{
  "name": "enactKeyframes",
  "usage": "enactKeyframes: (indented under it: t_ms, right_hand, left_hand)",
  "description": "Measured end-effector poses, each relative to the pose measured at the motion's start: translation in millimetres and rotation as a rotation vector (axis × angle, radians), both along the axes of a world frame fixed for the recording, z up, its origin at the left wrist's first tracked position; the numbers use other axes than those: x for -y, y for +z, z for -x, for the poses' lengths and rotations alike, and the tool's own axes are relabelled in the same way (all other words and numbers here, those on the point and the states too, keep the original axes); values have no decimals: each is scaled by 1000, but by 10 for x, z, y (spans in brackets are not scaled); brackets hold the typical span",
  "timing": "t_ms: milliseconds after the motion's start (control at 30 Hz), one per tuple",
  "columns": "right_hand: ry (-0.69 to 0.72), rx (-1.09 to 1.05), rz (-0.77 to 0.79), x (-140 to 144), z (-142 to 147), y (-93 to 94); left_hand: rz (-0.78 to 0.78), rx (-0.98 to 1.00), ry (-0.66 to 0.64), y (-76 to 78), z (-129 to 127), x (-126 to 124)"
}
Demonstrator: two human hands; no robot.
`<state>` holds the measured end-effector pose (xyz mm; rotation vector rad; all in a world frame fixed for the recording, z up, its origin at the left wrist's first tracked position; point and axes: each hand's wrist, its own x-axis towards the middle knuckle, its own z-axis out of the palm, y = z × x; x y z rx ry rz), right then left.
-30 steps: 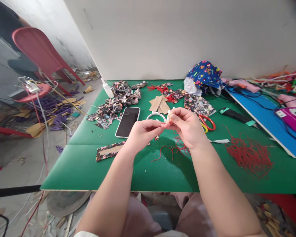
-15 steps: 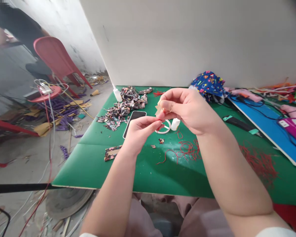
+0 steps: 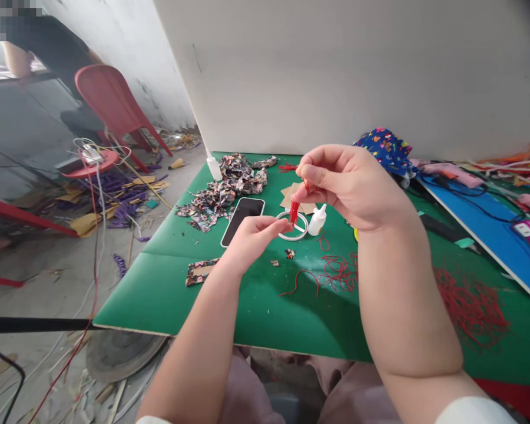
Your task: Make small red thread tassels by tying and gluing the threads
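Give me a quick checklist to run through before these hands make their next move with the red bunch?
1. Red bunch up off the green tabletop: ok, it is between the hands.
2. Right hand has a grip at its upper end: ok.
3. Left hand has a grip at its lower end: cannot tell; the fingertips are there, but closure is unclear.
4. Near white bottle standing upright: ok.
5. Loose red thread untangled: not ok, it lies in loops.
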<state>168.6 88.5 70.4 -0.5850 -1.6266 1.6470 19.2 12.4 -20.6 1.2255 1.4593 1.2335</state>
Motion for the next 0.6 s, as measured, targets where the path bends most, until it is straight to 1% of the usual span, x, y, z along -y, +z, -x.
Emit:
enactKeyframes:
  t_ms: [67,100,133,200,267,333,400,500,600]
  right_hand:
    - [30,-6,-3,-17,-7,-16]
    - [45,-8,-3,-24,-5,-26]
    - [57,-9,-1,-30,0,-37]
    - [78,-8,3,-35,21,-64]
    - [100,-3,3,-32,53,-94]
    - [128,4,2,-23,90,-124]
    - [149,9,5,-11,124,-150]
    - [155,-4,20,6,170,-171]
    - [119,-52,51,28,217,-169]
  left_hand:
    - [-9,-63,118,-3,23,-10]
    - [-52,-51,175,7,24,-8]
    - [-114,-15,205,26,16,-1]
    - [-276,105,194,82,-25,27]
    - [-372,209,126,142,-84,65]
    - [-388,276,86,184,-137,98]
    - [-382,311,75,194,-165,114]
    - [-403,323,62,157,-163,101]
    - [-479,293,45,94,-135,53]
